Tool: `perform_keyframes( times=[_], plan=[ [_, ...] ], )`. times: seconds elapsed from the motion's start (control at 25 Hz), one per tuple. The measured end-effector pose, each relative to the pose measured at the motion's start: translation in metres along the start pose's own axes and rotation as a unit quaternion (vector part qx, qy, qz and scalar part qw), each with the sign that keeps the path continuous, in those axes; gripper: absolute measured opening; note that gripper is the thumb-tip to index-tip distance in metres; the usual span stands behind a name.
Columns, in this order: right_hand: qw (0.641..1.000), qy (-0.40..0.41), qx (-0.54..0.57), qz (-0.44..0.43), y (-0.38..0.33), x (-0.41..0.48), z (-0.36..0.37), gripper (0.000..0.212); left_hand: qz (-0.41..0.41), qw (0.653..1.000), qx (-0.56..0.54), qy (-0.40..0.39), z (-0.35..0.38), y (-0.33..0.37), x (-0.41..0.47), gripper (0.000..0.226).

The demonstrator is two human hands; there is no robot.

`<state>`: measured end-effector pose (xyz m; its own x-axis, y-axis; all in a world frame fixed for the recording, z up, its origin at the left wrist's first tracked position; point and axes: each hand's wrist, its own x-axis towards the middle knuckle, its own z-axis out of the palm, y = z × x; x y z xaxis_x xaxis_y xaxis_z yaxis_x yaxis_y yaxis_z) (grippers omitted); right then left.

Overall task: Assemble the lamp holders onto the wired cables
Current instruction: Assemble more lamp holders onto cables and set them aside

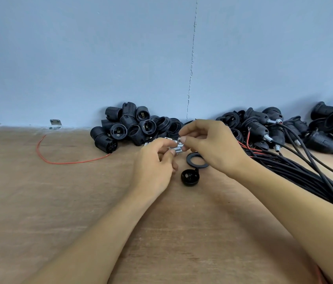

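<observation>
Wood-grain table (59,201) against a blue wall (79,48) with 1 vertical crack (191,68). 1 metal bracket (55,124), centre left. 1 loose red wire (44,158). 1 pile of black holders (133,128), centre, too heaped to count. 1 bundle of black cables (304,173), right, with wired holders (257,130) at its far end. 1 ring (189,159) and 1 cap (190,177) lie below the hands. Left hand (153,162) grips silver fittings (177,149). Right hand (212,144) pinches 1 fitting (180,140) just above them.

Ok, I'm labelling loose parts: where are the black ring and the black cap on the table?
black ring (189,160): head view, left side of its flat band.
black cap (190,177): head view, top of its dome.
</observation>
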<state>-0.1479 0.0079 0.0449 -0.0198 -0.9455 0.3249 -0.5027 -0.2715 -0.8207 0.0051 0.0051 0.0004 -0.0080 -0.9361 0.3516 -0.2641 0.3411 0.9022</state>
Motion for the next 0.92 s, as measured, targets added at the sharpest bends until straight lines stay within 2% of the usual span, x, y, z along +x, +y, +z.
perform_keyframes(
  times=[0.12,0.28,0.56,0.92],
  plan=[
    [0.999,-0.010,0.050,0.007,0.004,-0.012,-0.008,0.011,-0.011,0.998,-0.054,-0.005,0.002,0.001,-0.001,0.019],
    [0.995,-0.002,0.096,0.024,0.014,-0.021,-0.010,0.011,-0.047,0.989,-0.132,-0.037,0.002,0.004,-0.005,0.016],
    [0.990,-0.022,0.136,0.039,0.027,-0.025,-0.006,0.015,-0.059,0.991,-0.088,-0.080,-0.001,-0.001,-0.004,0.013],
    [0.982,-0.044,0.181,0.037,0.033,-0.027,-0.008,0.019,-0.057,0.988,-0.120,-0.080,0.000,-0.002,-0.005,0.017]
  ],
)
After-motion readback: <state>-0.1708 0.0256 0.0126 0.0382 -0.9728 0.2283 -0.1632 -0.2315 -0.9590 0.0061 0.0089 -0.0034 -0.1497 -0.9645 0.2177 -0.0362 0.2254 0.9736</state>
